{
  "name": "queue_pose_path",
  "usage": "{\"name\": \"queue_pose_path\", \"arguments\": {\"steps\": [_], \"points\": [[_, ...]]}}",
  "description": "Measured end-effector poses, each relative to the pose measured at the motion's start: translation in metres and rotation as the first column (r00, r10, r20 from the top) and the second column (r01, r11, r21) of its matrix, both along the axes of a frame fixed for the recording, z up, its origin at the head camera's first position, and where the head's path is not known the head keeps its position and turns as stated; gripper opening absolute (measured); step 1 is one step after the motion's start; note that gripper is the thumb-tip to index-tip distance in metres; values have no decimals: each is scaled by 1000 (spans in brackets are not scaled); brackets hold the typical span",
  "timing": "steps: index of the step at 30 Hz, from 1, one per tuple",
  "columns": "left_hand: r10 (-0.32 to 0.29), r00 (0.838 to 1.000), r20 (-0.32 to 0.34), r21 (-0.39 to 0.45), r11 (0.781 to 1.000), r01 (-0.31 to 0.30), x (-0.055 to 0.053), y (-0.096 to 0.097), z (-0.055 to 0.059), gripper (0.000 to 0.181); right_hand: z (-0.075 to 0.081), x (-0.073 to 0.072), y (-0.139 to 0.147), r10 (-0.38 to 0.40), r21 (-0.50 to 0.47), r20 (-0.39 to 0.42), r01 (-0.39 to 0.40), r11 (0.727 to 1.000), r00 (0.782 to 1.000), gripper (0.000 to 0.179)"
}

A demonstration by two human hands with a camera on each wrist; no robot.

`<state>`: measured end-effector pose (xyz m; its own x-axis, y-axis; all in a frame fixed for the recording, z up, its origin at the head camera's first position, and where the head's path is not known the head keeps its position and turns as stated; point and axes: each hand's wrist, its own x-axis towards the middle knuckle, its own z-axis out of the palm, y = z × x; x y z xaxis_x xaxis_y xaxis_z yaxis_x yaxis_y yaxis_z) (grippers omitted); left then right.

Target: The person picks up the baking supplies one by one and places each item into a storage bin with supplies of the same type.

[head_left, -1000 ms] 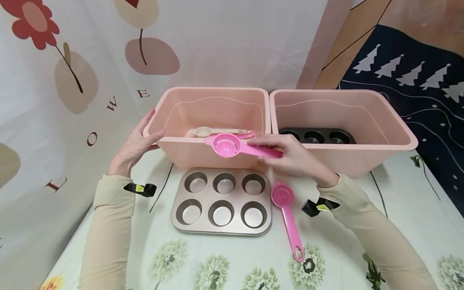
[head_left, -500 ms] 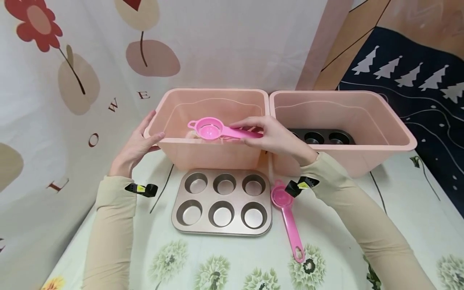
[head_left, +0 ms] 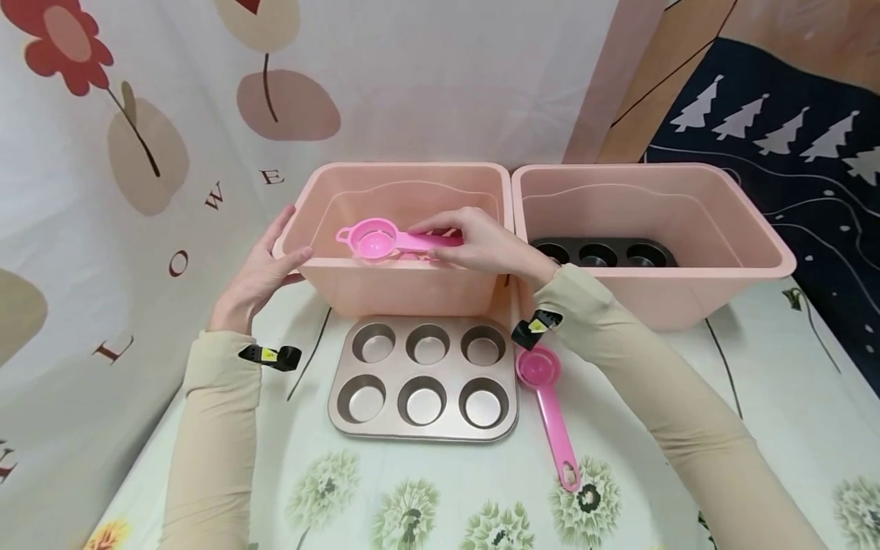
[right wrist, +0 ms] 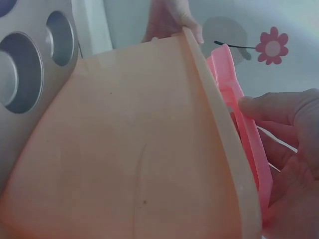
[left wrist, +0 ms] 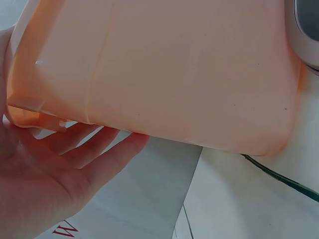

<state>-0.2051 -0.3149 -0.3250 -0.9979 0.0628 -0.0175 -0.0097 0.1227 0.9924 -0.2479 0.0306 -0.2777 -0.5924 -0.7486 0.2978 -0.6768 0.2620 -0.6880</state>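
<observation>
My right hand pinches the handle of a pink egg separator over the left pink bin. The separator's slotted cup points left, just inside the front rim in the head view. In the right wrist view, the thumb lies along the handle, right behind the rim. My left hand grips the left end of that bin, thumb at the rim. Its fingers press against the outside wall in the left wrist view. The bin's contents are mostly hidden behind the front wall and the separator.
In front of the left bin lies a metal muffin pan. Beside it is a second pink egg separator. A right pink bin holds a dark muffin pan. A patterned curtain hangs behind the bins.
My right hand has moved left with the egg separator, from in front of the bin's front rim to over its inside. The left hand has stayed on the bin.
</observation>
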Motion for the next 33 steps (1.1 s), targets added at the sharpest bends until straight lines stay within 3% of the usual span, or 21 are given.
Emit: {"name": "queue_pose_path", "arguments": {"steps": [5, 11, 25, 33], "points": [[-7, 1000, -13, 20, 1000, 7, 3, -2, 1, 84, 5, -3, -11, -34, 44, 9, 33, 998, 999, 35], [-6, 1000, -12, -19, 1000, 6, 2, -1, 3, 84, 8, -9, -16, -62, 60, 50, 59, 996, 997, 38], [-16, 1000, -6, -18, 1000, 16, 5, -1, -4, 83, -9, -17, -26, -45, 70, 131, 36, 997, 990, 37], [-16, 1000, -24, -26, 1000, 15, 3, 1, 0, 82, -7, -13, -21, -75, 68, 94, 69, 995, 993, 32]]}}
